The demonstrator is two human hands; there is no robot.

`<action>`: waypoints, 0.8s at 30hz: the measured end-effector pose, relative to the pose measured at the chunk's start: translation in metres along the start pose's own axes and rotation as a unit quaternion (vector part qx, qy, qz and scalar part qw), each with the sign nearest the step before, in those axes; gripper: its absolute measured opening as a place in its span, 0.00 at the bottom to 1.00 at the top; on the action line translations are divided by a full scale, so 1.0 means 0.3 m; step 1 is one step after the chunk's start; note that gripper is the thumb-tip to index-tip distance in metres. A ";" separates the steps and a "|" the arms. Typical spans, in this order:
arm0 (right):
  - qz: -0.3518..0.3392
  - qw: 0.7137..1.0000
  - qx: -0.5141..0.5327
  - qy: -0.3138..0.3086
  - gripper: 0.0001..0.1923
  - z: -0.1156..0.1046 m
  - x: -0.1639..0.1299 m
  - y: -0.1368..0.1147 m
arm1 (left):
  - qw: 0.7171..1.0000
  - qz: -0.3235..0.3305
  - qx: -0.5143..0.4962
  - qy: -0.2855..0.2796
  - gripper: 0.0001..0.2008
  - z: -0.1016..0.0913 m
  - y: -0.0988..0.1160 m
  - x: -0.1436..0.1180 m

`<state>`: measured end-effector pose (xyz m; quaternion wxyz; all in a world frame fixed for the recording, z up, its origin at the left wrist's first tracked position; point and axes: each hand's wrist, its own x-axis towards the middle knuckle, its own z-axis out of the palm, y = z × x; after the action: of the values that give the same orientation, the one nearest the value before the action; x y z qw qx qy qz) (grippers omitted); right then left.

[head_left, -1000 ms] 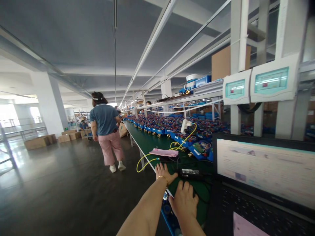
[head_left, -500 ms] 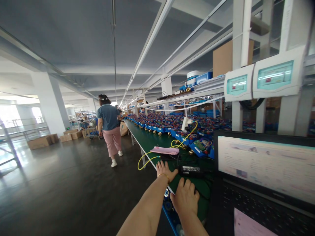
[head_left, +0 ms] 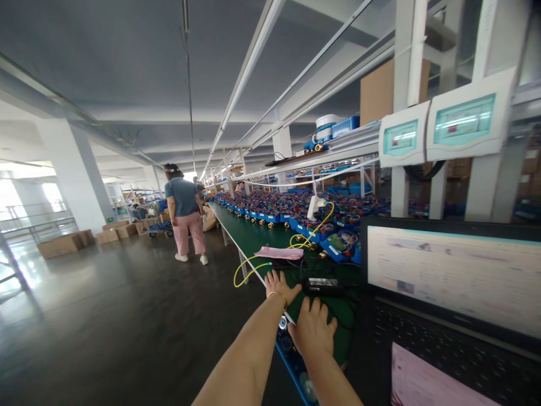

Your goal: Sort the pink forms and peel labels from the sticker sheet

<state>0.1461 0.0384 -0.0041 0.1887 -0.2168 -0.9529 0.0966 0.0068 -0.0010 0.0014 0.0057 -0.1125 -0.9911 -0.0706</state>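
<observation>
While both lie flat and unclenched on the green bench [head_left: 253, 239], left hand [head_left: 279, 285] nears the black adapter [head_left: 323, 285], right hand [head_left: 313, 334] behind.

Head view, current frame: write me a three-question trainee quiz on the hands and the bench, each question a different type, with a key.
1. True or false: the left hand lies flat on the green bench near its edge.
2. What lies just right of the left hand? A) black power adapter B) a cardboard box C) a white cup
3. Fill in: the cable looping off the bench edge is ____.

Key: 1 true; 2 A; 3 yellow. The right hand also rests on the bench, holding nothing, left of the laptop.
</observation>
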 end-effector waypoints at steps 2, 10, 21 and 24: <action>-0.017 1.000 0.006 -0.002 0.30 -0.004 0.002 0.002 | 1.000 0.001 0.005 0.003 0.49 -0.002 0.001 -0.001; -0.030 0.999 0.018 -0.002 0.25 -0.007 0.002 0.006 | 1.000 0.005 0.006 -0.005 0.48 0.000 -0.001 0.003; -0.010 1.000 0.007 -0.006 0.29 0.002 0.000 0.003 | 1.000 0.004 -0.003 0.002 0.48 0.010 -0.007 0.006; -0.011 1.000 0.005 -0.007 0.29 0.007 0.000 0.003 | 1.000 0.003 -0.006 0.002 0.48 0.008 -0.006 0.006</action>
<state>0.1457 0.0390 -0.0063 0.1840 -0.2044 -0.9562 0.1006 0.0047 -0.0018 -0.0013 0.0073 -0.1152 -0.9904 -0.0766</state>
